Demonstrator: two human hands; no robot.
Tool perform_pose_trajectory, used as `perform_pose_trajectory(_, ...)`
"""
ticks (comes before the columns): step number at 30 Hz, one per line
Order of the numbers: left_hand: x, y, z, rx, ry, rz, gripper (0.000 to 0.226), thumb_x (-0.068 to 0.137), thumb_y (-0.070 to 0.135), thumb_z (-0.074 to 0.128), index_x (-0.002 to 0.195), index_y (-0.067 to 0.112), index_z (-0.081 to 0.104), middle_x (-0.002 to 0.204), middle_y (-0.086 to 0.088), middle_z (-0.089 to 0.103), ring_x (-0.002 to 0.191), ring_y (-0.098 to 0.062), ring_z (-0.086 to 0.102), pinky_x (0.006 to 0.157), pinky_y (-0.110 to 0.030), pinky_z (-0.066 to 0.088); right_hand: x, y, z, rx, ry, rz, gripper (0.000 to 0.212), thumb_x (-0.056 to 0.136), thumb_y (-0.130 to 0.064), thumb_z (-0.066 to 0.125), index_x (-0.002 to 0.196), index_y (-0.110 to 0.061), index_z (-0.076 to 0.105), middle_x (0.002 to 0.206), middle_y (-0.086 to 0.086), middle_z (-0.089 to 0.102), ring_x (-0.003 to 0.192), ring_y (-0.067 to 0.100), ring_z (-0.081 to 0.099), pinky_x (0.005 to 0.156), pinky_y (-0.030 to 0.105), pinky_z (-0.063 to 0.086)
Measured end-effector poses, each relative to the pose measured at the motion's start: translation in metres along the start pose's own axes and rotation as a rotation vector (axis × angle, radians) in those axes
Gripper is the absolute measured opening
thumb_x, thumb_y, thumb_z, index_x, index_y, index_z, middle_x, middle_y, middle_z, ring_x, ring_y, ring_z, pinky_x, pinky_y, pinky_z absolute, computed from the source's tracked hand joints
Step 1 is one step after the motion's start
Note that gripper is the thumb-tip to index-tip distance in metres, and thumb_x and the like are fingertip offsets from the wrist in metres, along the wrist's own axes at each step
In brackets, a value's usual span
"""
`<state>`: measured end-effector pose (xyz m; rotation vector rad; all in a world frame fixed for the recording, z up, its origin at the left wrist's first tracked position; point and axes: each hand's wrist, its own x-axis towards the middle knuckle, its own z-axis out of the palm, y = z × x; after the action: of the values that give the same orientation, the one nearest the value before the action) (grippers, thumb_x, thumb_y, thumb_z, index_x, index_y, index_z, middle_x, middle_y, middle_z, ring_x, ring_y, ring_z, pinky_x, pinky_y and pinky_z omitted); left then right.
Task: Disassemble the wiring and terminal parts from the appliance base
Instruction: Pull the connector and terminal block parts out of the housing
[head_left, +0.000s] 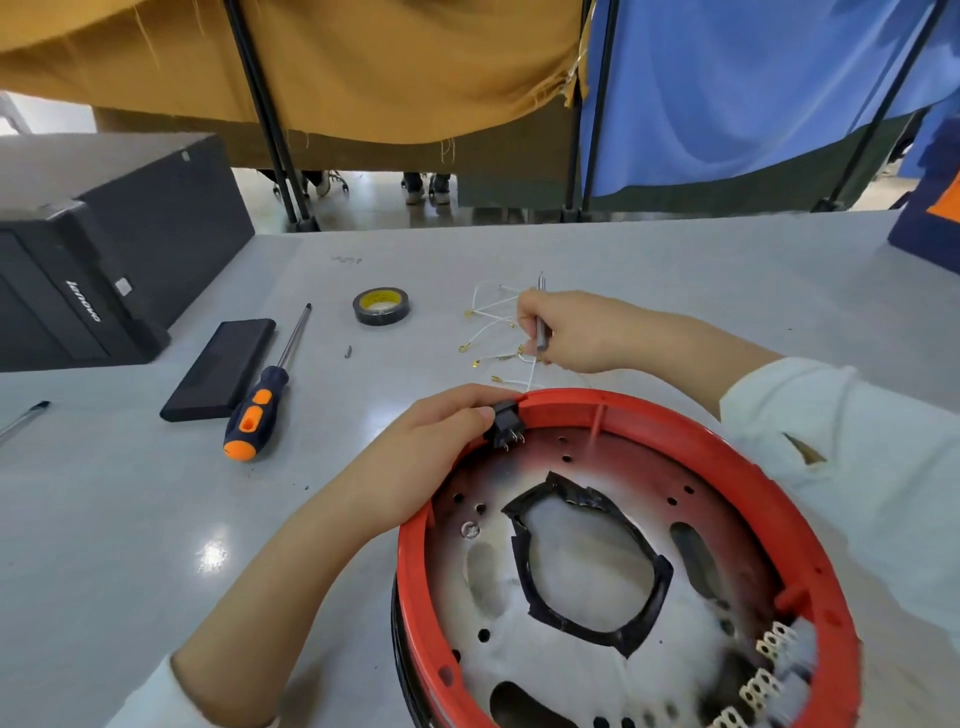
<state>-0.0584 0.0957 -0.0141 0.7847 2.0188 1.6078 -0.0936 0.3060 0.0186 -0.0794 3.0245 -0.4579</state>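
Left hand (426, 457): pinched on the black switch (506, 427) at the red base (675, 415) rim.
Right hand (576, 332): curled round a thin tool (541, 332) and a white wire (532, 371).
Counter (130, 519): a screwdriver (267, 395) is carried.

A red-rimmed appliance base (623, 561) with a silvery, hole-dotted plate and black tape around its centre opening sits on a pale grey desk (130, 519). White wires (498, 332) end in gold terminals. The screwdriver (265, 400) handle is navy and orange; the tape roll (381, 306) is black with a yellow core.
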Motion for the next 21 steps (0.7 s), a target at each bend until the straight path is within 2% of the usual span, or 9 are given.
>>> perform_pose_trajectory(2,0.000,0.000,0.000,-0.002,0.005,-0.005,0.036,0.098,0.005,0.038,0.111,0.021,0.068,0.114,0.010,0.069,0.113,-0.006,0.059,0.102,-0.024,0.039,0.008,0.004,0.005,-0.032,-0.045,0.014,0.026,0.094,-0.020,0.053,0.074,-0.027,0.037,0.088,-0.002,0.053,0.083,0.026,0.061,0.070,0.041,0.055)
perform_pose_trajectory(5,0.000,-0.001,0.000,0.016,0.014,-0.006,0.036,0.098,0.005,0.038,0.112,0.020,0.068,0.116,0.008,0.068,0.115,-0.007,0.058,0.106,-0.029,0.038,0.014,0.010,0.012,-0.149,-0.097,0.040,0.018,0.091,-0.030,0.056,0.083,-0.028,0.040,0.097,-0.004,0.054,0.080,0.022,0.058,0.064,0.032,0.048)
perform_pose_trajectory(8,0.000,-0.001,0.000,0.015,0.007,-0.005,0.036,0.098,0.006,0.038,0.113,0.020,0.067,0.116,0.008,0.068,0.115,-0.007,0.058,0.106,-0.027,0.038,0.012,0.018,0.013,-0.198,0.014,0.088,0.030,0.084,-0.050,0.058,0.093,-0.027,0.042,0.094,-0.008,0.056,0.084,0.019,0.054,0.064,0.031,0.036)
perform_pose_trajectory(10,0.000,-0.001,0.000,0.020,0.007,0.000,0.036,0.098,0.006,0.038,0.112,0.022,0.067,0.115,0.011,0.068,0.114,-0.003,0.058,0.101,-0.019,0.039,0.007,0.023,0.007,-0.170,0.102,0.121,0.034,0.087,-0.060,0.049,0.094,-0.027,0.045,0.087,-0.010,0.055,0.083,0.017,0.054,0.066,0.032,0.035)
perform_pose_trajectory(13,0.001,0.000,0.000,0.005,0.003,0.005,0.036,0.098,0.005,0.037,0.113,0.020,0.067,0.116,0.010,0.068,0.113,-0.003,0.058,0.099,-0.016,0.041,-0.004,0.037,-0.001,-0.015,0.116,0.166,0.029,0.098,-0.047,0.035,0.092,-0.023,0.050,0.079,-0.009,0.052,0.078,0.014,0.054,0.065,0.031,0.037)
perform_pose_trajectory(15,0.001,0.000,0.001,-0.018,-0.003,0.012,0.036,0.098,0.004,0.037,0.113,0.018,0.067,0.114,0.009,0.069,0.110,-0.002,0.060,0.095,-0.013,0.043,-0.013,0.048,0.002,-0.019,0.044,0.179,0.022,0.099,-0.038,0.038,0.092,-0.023,0.053,0.079,-0.009,0.053,0.075,0.010,0.055,0.064,0.030,0.037)
perform_pose_trajectory(17,0.001,-0.001,0.001,-0.038,-0.003,0.025,0.036,0.098,0.003,0.037,0.112,0.017,0.067,0.111,0.009,0.070,0.106,0.000,0.061,0.085,-0.007,0.044,-0.020,0.058,0.012,-0.083,-0.020,0.186,0.013,0.097,-0.034,0.042,0.094,-0.027,0.053,0.078,-0.012,0.050,0.078,0.014,0.053,0.068,0.031,0.037)
perform_pose_trajectory(19,0.001,-0.003,0.000,-0.056,-0.011,0.028,0.036,0.098,0.002,0.037,0.111,0.017,0.067,0.110,0.009,0.071,0.104,0.000,0.063,0.080,-0.005,0.043,-0.023,0.066,0.021,-0.063,-0.007,0.178,0.007,0.094,-0.032,0.046,0.093,-0.029,0.053,0.077,-0.012,0.048,0.081,0.015,0.051,0.070,0.031,0.039)
perform_pose_trajectory(21,0.003,-0.004,0.000,-0.076,-0.019,0.030,0.038,0.097,0.002,0.037,0.108,0.020,0.069,0.107,0.010,0.072,0.102,-0.001,0.064,0.081,-0.007,0.045,-0.023,0.067,0.025,-0.010,0.029,0.166,0.005,0.092,-0.031,0.050,0.094,-0.028,0.054,0.078,-0.009,0.050,0.080,0.016,0.052,0.072,0.033,0.043)
